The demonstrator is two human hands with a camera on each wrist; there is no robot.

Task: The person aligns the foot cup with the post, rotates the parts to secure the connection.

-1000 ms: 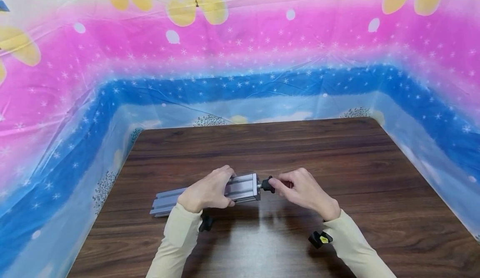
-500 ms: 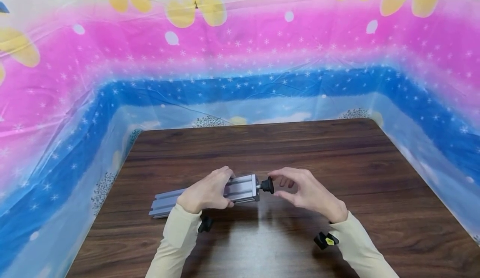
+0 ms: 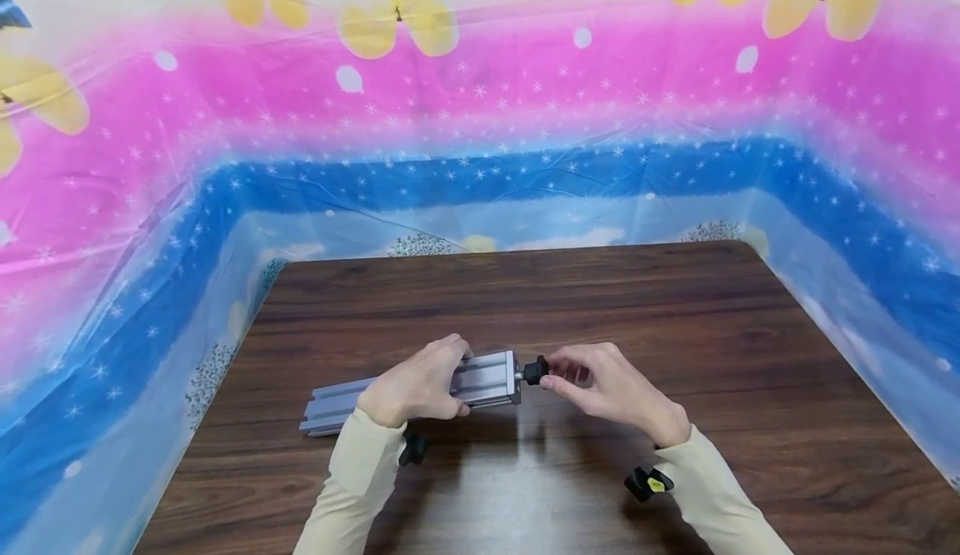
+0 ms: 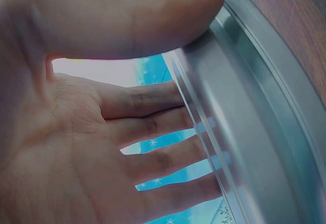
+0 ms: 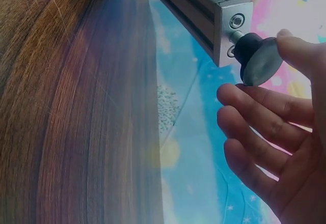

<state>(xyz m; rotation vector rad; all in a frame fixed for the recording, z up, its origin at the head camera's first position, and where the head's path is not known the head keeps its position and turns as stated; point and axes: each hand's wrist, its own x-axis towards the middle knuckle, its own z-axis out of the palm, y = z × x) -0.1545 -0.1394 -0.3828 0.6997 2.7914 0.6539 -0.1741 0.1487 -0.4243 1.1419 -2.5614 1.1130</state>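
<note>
A grey aluminium profile (image 3: 483, 378) with long slots lies across the middle of the table, a square plate (image 5: 232, 28) with bolts on its right end. My left hand (image 3: 420, 382) grips it over the top, thumb (image 4: 153, 20) on the near side and fingers reaching the far side. From the end plate a short threaded stem carries a black levelling foot (image 5: 262, 61) with a round base. My right hand (image 3: 611, 384) pinches the rim of that foot between thumb (image 5: 298, 51) and forefinger; the other fingers are loosely bent below it.
The dark wooden table (image 3: 525, 297) has its far edge against a patterned cloth (image 3: 480, 122) in pink and blue, which also hangs along both sides. Black camera mounts, the right one (image 3: 647, 483) with a yellow mark, sit under each wrist.
Half a second ago my right thumb and fingers were spread off the levelling foot; they have closed back onto its rim. The left hand and the profile stay in place.
</note>
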